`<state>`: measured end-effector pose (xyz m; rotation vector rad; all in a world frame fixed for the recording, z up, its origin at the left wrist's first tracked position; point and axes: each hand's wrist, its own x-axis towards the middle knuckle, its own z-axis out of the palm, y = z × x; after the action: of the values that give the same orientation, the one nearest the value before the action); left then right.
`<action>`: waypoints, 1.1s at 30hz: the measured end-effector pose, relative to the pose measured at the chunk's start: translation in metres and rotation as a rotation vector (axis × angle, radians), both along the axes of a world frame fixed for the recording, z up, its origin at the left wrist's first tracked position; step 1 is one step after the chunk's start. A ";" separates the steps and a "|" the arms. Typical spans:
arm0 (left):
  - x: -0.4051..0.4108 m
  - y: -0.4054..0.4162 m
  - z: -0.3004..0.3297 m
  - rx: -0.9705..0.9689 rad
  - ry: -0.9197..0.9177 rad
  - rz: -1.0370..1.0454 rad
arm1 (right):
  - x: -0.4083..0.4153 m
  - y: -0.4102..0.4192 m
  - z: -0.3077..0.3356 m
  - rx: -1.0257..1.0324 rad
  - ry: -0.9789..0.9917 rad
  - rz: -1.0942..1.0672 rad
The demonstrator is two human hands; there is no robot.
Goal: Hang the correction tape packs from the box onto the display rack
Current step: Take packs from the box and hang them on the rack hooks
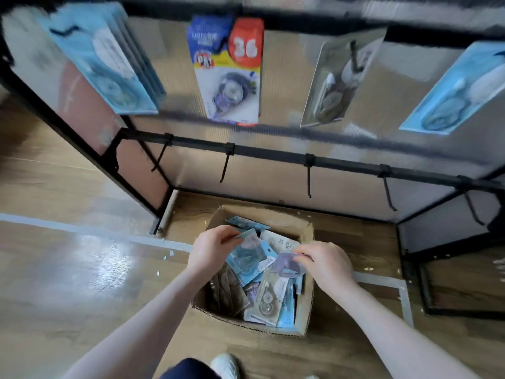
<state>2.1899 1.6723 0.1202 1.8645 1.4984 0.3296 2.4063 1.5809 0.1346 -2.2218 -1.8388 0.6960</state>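
Both hands reach into the box [307, 302] on the floor: left hand [211, 248] fingers pinch a blue pack [247, 255] by its top edge, right hand [328, 265] pinches a purple pack [285, 265], bare hooks [308, 177] directly above.

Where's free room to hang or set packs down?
Free: the lower rail's hooks, all bare, and the wood floor left of the cardboard box. Crowded: the box, piled with correction tape packs with both hands in it, and the upper hooks, already carrying packs.
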 end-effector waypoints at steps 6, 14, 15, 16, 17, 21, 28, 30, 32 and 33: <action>0.003 -0.007 0.121 0.029 0.007 -0.016 | 0.006 -0.014 0.117 0.105 -0.031 -0.086; 0.013 -0.007 0.247 0.066 -0.023 -0.041 | 0.022 -0.025 0.234 0.157 -0.091 -0.173; 0.015 -0.006 0.259 0.079 -0.023 -0.052 | 0.024 -0.027 0.245 0.171 -0.087 -0.182; 0.017 -0.005 0.271 0.093 -0.021 -0.063 | 0.026 -0.028 0.256 0.189 -0.094 -0.185; 0.019 -0.004 0.282 0.106 -0.014 -0.078 | 0.028 -0.029 0.265 0.197 -0.106 -0.186; 0.030 -0.001 0.320 0.169 -0.002 -0.165 | 0.039 -0.034 0.296 0.231 -0.137 -0.220; 0.044 0.004 0.358 0.230 -0.014 -0.247 | 0.056 -0.043 0.323 0.331 -0.163 -0.275; 0.048 0.004 0.365 0.249 -0.017 -0.272 | 0.060 -0.045 0.331 0.352 -0.185 -0.289; 0.053 0.005 0.373 0.272 -0.023 -0.304 | 0.061 -0.047 0.343 0.356 -0.207 -0.303; 0.056 0.005 0.376 0.277 -0.031 -0.314 | 0.061 -0.048 0.348 0.350 -0.214 -0.310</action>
<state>2.2456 1.6770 0.4966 2.2633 1.1596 0.4300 2.4678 1.5329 0.4822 -2.3280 -1.5018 0.0755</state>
